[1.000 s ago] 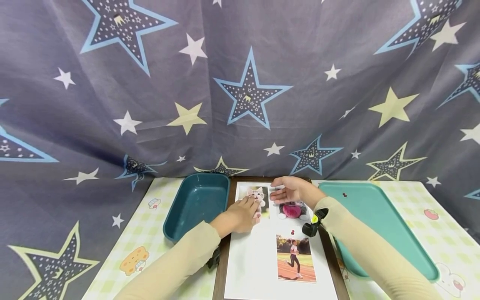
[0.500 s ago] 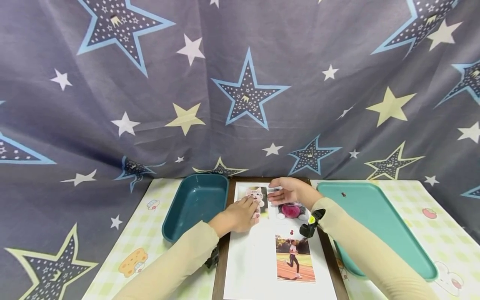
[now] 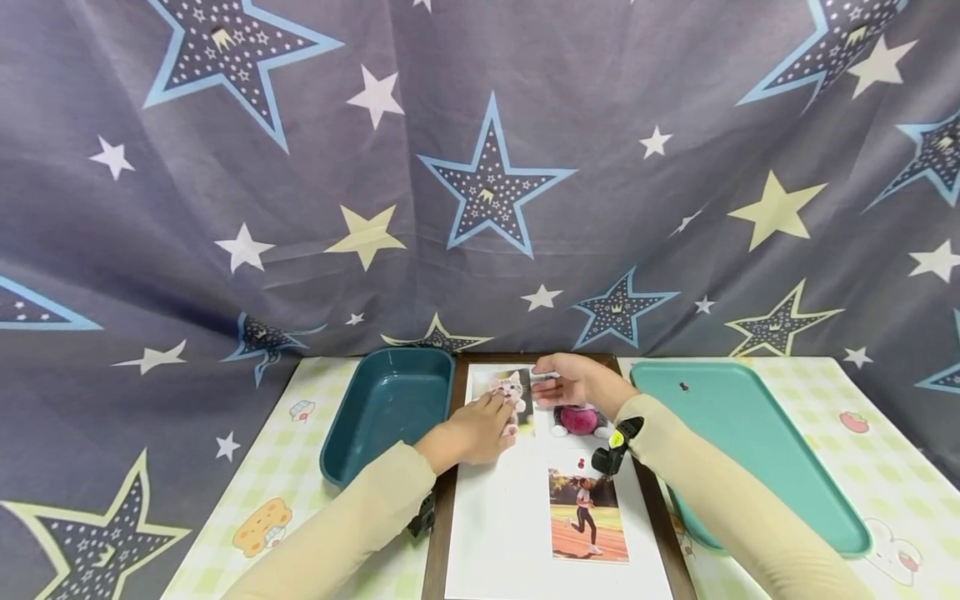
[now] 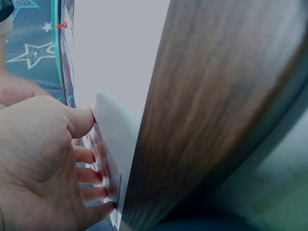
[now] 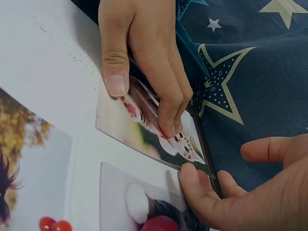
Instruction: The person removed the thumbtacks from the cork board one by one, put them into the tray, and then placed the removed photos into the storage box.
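Observation:
A kitten photo [image 3: 527, 421] lies at the far left of a white board [image 3: 487, 542] with a brown wooden frame [image 3: 439, 550]. On it rests my left hand [image 3: 478, 429], thumb and fingertips pressing its face, as the right wrist view shows. My right hand [image 3: 573, 382] reaches over a plush toy photo [image 3: 577, 422], its top partly covered. In the right wrist view, fingertips of the right hand [image 5: 260, 192] touch the kitten photo's far corner; the thumb stands apart. Nearer me lies a photo of a runner [image 3: 588, 517], with a red pushpin [image 3: 581, 464] just above it.
A deep dark teal bin [image 3: 386, 417] stands left of the board. On the right is a flat turquoise tray [image 3: 757, 450], with a red pushpin [image 3: 683, 386] near its far end. A checked tablecloth [image 3: 277, 467] lies beneath, and a star-patterned curtain [image 3: 315, 167] hangs behind.
The head view has drifted slightly. The kitten photo appears to have shifted a little toward the board's far edge. Both hands keep nearly the same places.

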A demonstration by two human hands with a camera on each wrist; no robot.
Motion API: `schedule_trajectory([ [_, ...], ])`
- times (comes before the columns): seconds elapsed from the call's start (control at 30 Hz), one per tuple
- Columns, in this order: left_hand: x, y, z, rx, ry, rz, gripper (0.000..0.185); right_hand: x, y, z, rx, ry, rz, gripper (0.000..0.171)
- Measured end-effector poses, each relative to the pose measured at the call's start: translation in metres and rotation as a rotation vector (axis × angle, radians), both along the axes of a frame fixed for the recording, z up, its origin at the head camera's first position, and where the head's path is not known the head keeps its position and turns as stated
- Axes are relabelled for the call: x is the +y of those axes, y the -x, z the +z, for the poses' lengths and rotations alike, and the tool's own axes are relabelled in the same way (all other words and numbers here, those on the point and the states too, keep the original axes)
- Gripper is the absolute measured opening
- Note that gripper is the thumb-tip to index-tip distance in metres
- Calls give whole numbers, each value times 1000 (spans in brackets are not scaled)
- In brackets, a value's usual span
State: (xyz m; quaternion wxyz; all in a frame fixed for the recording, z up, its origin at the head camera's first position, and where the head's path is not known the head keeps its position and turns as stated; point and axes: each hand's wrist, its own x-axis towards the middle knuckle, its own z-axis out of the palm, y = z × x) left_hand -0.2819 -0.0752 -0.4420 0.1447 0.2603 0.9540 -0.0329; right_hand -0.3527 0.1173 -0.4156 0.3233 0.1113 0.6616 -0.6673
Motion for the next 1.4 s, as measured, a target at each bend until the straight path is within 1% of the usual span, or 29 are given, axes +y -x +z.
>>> schedule_trajectory([
  [0.07, 0, -1, 0, -1, 4, 1, 66, -1, 0, 0, 11, -1, 5, 9],
  [0.27, 0, -1, -1, 6, 28, 3, 66, -1, -1, 1, 13, -3, 0, 12],
  [0.37, 1, 0, -1, 7, 41, 4, 66, -1, -2, 1, 18, -9, 0, 11],
  [0.53, 0, 0, 0, -3, 34, 15, 67, 0, -1, -1, 31, -15, 16, 8],
  [0.77, -2, -2, 2, -16, -5, 9, 67, 0, -1, -5, 16, 1, 56, 5],
  [0.9, -3, -1, 2, -26, -28, 8, 68, 0, -1, -7, 18, 11, 96, 8],
  [1.03, -5, 0, 3, -32, -54, 18, 68, -2, -1, -9, 59, -24, 146, 11],
  [1.1, -7, 0, 3, -33, -67, 26, 68, -4, 0, -11, 77, -48, 157, 11],
  [1.23, -10, -1, 5, -29, -101, 15, 67, -7, 2, -14, 93, -74, 131, 10],
  [1.33, -12, -1, 9, -14, -153, -21, 65, -7, 3, -18, 90, -89, 97, 8],
  [1.37, -13, -1, 11, 4, -173, -42, 63, -7, 3, -19, 91, -91, 88, 8],
  [1.4, -14, -2, 14, 8, -196, -46, 62, -7, 3, -20, 92, -93, 77, 8],
])
